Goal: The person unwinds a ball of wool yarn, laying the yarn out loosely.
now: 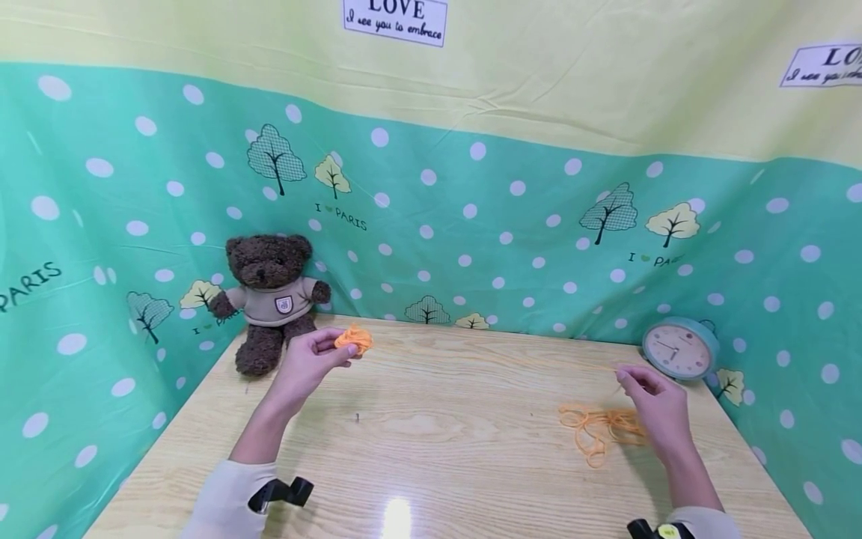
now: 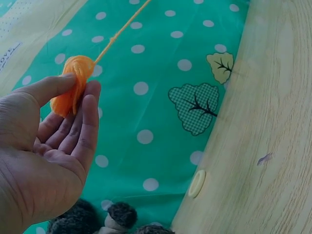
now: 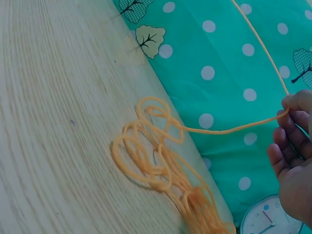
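Between thumb and fingers, my left hand [image 1: 313,363] holds a small ball of orange yarn [image 1: 355,340] above the table's left part. In the left wrist view, a strand [image 2: 122,33] runs from the yarn ball [image 2: 73,85] up to the right. My right hand [image 1: 656,404] pinches the strand between thumb and index finger over the right side of the table. From that pinch, the yarn drops to a loose, looped heap of orange yarn [image 3: 151,151] lying on the wood. The right wrist view cuts off part of the right hand [image 3: 297,151].
A brown teddy bear [image 1: 266,299] in a beige shirt sits at the table's back left corner. At the back right stands a round teal clock [image 1: 680,348]. Green dotted cloth [image 1: 458,247] hangs behind the wooden table [image 1: 431,434]. A small dark mark [image 1: 358,417] shows on the tabletop.
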The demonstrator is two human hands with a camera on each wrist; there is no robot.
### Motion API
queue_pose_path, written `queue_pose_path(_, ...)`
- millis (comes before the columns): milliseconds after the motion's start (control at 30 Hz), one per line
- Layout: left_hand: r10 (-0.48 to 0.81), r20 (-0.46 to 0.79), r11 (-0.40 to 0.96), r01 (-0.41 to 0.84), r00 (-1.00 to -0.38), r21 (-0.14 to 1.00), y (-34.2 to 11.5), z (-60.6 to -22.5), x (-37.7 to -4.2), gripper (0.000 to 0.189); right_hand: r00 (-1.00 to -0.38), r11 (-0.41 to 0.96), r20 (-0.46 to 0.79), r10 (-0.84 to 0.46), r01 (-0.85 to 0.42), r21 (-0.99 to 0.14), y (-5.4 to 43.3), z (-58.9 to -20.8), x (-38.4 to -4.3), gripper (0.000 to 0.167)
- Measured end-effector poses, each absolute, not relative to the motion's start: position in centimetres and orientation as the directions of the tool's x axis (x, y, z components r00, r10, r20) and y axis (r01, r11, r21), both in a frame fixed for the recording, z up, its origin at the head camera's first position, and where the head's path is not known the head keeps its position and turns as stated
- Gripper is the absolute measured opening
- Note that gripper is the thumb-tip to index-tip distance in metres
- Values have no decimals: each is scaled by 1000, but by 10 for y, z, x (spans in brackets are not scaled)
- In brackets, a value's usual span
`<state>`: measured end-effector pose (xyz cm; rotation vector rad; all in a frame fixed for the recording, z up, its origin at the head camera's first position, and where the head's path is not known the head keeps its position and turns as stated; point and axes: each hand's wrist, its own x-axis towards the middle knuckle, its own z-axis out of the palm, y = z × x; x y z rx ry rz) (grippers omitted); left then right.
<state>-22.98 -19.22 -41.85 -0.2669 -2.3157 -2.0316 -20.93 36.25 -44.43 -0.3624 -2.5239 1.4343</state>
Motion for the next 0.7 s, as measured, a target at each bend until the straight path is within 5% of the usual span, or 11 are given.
queue_pose_path(367, 86, 133, 118, 143, -987, 983, -195, -417, -231, 40, -932, 465, 32, 361, 151, -872, 384, -442, -205, 59)
queue_pose_path(700, 56, 100, 161, 108, -993, 981, -200, -413, -227, 43, -903, 412, 66, 425, 128, -902, 406, -440, -200, 37)
